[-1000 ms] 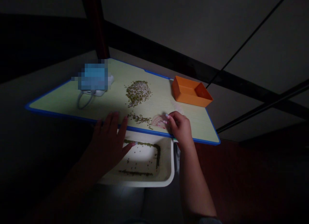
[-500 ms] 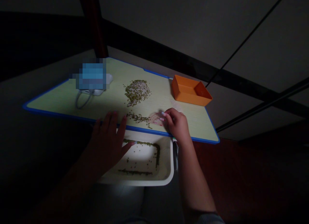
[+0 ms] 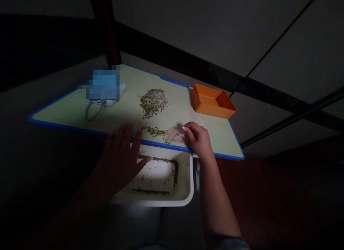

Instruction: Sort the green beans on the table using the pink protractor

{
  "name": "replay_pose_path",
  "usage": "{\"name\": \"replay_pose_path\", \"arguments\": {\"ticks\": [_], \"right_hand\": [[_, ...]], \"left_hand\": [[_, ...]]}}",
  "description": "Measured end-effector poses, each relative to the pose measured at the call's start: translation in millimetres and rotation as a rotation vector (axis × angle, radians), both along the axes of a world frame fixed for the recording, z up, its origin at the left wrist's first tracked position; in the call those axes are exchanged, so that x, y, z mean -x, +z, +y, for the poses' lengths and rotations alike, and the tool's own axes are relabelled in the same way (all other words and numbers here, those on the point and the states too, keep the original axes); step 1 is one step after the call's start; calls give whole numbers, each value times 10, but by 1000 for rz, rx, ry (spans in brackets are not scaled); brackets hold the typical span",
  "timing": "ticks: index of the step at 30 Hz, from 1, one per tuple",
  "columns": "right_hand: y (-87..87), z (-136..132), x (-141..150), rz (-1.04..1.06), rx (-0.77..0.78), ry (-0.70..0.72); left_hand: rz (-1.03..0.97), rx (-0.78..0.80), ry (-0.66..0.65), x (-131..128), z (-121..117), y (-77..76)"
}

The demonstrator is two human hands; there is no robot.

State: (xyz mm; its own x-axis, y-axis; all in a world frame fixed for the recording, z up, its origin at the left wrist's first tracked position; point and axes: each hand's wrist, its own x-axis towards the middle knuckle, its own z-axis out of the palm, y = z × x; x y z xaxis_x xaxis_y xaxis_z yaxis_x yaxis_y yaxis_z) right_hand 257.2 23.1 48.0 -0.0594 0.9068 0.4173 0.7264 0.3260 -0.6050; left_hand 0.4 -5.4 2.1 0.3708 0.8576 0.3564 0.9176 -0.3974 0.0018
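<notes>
My left hand lies with fingers stretched out over the near edge of a pale green, blue-rimmed table and the rim of a white tray. The tray sits just below the table edge and holds green beans along its inner walls. My right hand is closed on a small translucent pink card, which rests on the table beside a short trail of green beans near the edge. A larger pile of green beans mixed with pale grains lies farther back.
An orange box stands at the table's far right corner. A blurred blue object on a white device with a looped cable sits at the far left. A dark post rises behind the table. The surroundings are dim.
My right hand with the pink card has shifted slightly along the table edge by the small bean trail. My left hand has stayed in place.
</notes>
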Motion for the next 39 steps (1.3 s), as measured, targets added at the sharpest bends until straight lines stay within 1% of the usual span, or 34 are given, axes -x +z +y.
{"name": "replay_pose_path", "arguments": {"ticks": [4, 8, 13, 20, 26, 35, 39], "right_hand": [[-18, -20, -24, 48, -10, -20], [-42, -32, -47, 109, 11, -51], [-50, -34, -46, 141, 39, -20], [-44, -41, -44, 119, 27, 7], [-35, -36, -31, 84, 21, 13], [-40, -28, -11, 39, 0, -56], [-49, -23, -11, 54, 3, -53]], "left_hand": [[5, -14, -6, 21, -9, -18], [10, -10, -10, 29, -18, -4], [1, 10, -8, 15, -11, 16], [31, -1, -4, 30, -10, -17], [28, -1, 1, 19, -9, -4], [-1, 15, 4, 9, -14, 16], [-4, 11, -1, -3, -17, 42]]}}
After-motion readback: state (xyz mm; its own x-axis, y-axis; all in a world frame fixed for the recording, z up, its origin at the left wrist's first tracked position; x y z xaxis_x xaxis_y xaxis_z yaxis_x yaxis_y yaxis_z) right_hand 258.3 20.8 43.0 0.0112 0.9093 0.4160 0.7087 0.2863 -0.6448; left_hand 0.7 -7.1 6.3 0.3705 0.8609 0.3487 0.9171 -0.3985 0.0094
